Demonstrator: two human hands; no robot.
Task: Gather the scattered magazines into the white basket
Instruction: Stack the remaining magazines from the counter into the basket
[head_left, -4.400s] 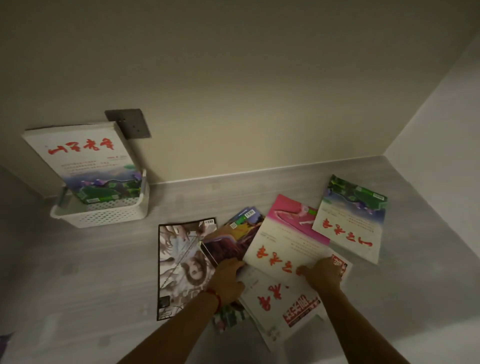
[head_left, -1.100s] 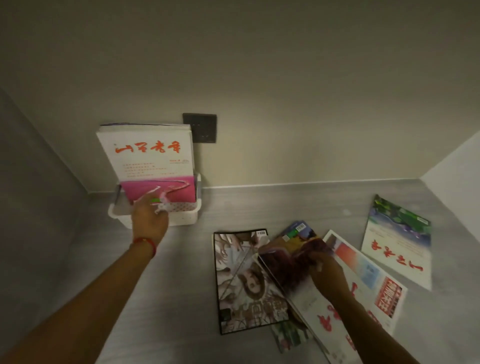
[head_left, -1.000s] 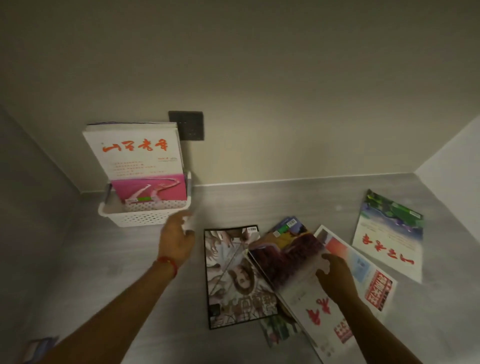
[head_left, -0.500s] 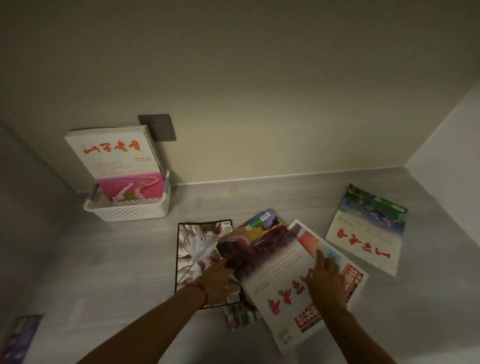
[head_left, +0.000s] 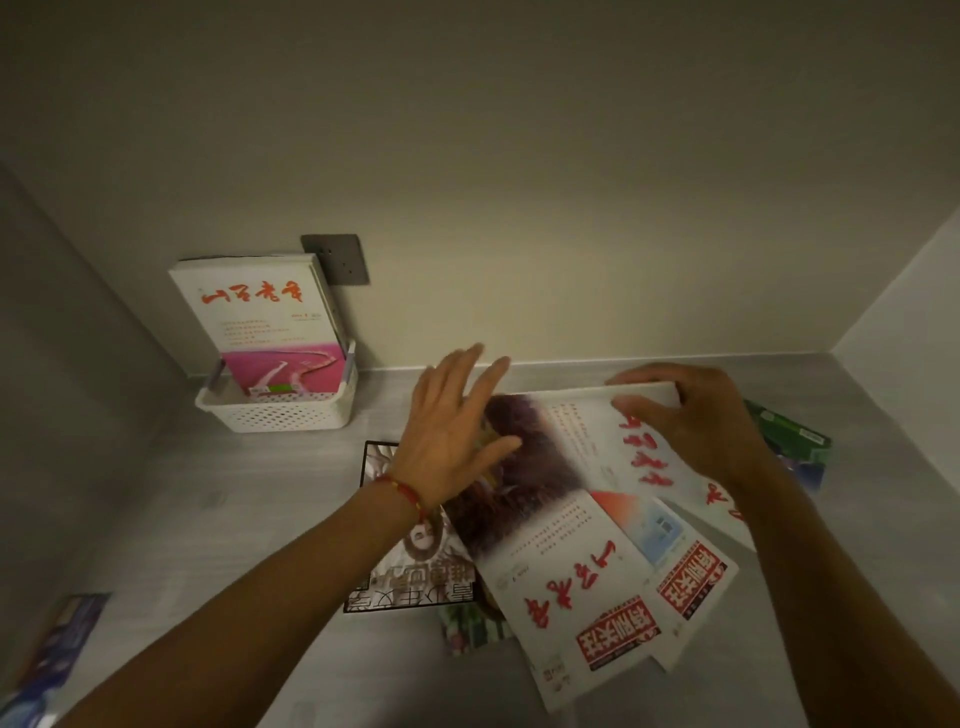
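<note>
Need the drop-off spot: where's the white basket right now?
The basket sits at the far left against the wall, below the socket, left of the left hand.

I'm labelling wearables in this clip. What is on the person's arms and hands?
Both forearms are bare, with no sleeves in view. The left hand has a thin red cord bracelet with small gold beads at its wrist. The right hand shows no bracelet, watch or ring.

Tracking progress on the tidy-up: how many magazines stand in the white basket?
2 can be told apart: a pink-and-white magazine in front and a second magazine's edge just behind it, both upright in the white basket. More may be hidden behind.
</note>
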